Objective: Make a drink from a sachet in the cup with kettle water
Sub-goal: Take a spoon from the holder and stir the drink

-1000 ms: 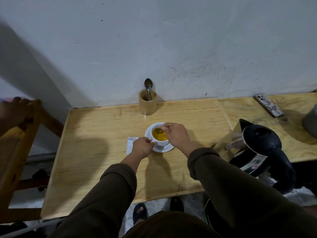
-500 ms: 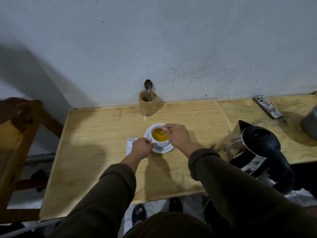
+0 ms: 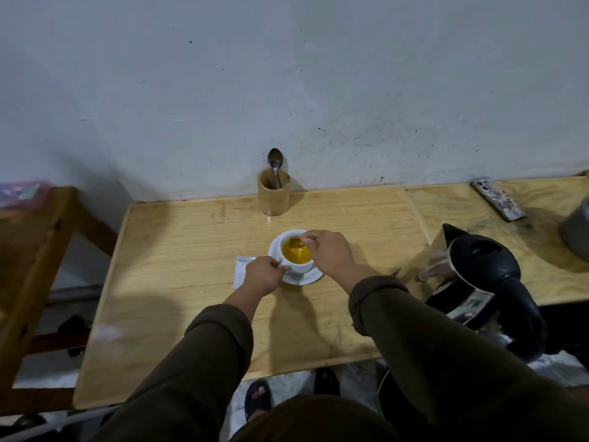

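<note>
At the frame's centre the white cup of yellow drink sits on its saucer, the left hand closed on its side to steady it while the right hand pinches something, seemingly a stirrer, over the liquid.

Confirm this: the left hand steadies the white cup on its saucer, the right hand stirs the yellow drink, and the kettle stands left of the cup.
Wrong on the kettle: the head view shows it right of the cup. The rest holds: left hand, saucer, right hand, yellow drink.
</note>
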